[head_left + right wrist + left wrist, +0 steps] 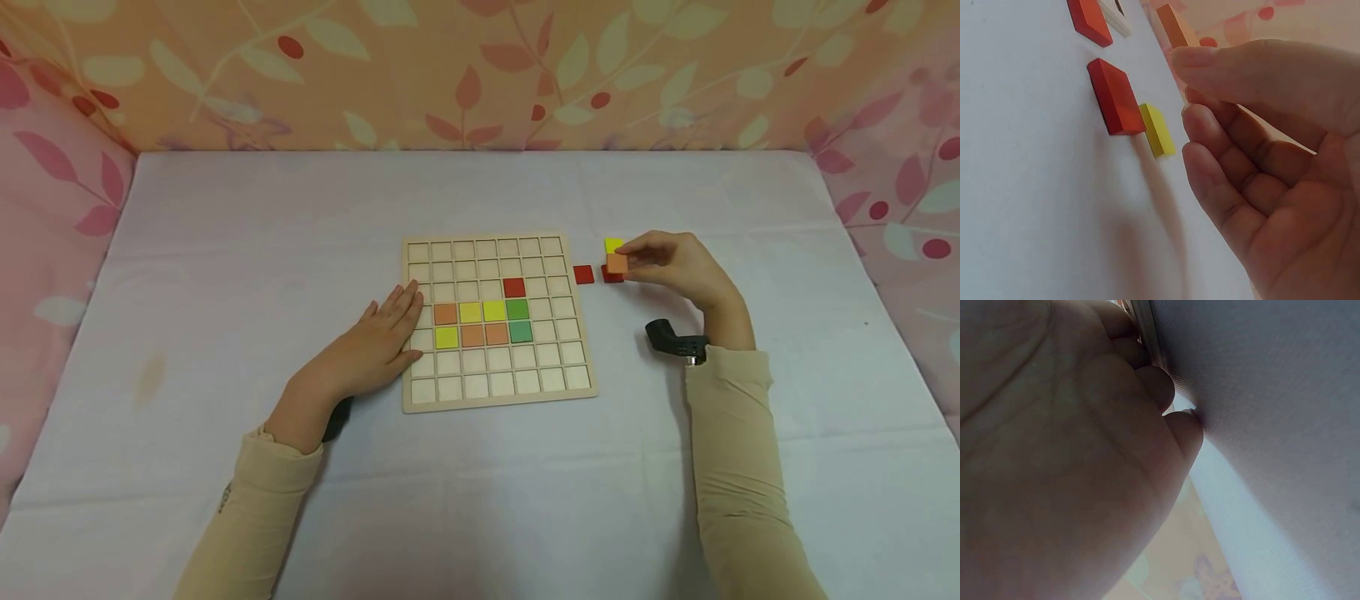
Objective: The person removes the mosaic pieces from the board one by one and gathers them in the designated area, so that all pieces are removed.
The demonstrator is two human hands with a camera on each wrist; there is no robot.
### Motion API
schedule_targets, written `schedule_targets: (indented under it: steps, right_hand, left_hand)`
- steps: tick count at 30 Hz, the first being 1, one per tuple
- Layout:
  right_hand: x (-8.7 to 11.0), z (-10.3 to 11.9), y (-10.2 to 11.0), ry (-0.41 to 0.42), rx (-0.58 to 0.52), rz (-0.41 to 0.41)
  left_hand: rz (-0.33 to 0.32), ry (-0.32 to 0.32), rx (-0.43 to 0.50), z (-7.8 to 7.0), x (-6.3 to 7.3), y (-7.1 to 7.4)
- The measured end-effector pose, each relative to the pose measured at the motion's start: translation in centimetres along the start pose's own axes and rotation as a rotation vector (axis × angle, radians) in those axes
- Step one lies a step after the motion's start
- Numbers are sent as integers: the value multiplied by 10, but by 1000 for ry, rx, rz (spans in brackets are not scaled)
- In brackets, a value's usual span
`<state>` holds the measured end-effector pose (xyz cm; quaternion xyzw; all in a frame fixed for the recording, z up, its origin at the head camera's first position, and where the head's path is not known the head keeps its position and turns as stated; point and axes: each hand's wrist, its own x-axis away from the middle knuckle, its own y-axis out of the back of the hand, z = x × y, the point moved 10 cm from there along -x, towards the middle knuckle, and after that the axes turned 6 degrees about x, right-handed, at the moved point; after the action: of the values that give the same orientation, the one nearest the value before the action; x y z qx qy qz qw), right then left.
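While our left hand (375, 348) is resting straight-fingered on the grid board (498, 359), our right hand (681, 271) is pinching an orange tile (617, 264) above the table (558, 500), so we're figuring light pressure's best.

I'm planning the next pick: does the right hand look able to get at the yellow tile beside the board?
Probably yes: nothing lies on the yellow tile and the right hand is near, though it pinches an orange tile it would likely need to release.
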<state>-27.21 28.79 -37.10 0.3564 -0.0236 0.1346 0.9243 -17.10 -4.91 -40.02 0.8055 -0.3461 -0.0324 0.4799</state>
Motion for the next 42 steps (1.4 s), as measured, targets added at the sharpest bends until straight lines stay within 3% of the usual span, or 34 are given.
schedule_targets:
  steps: [5, 15, 42]
  right_hand:
    - [1, -4, 2, -18, -6, 5]
    - [4, -22, 8, -118, 94, 2]
    - [9, -40, 18, -156, 156, 14]
  left_hand:
    - [-5, -3, -2, 0, 0, -1]
    - [-7, -7, -6, 0, 0, 0]
    - [2, -3, -8, -2, 0, 1]
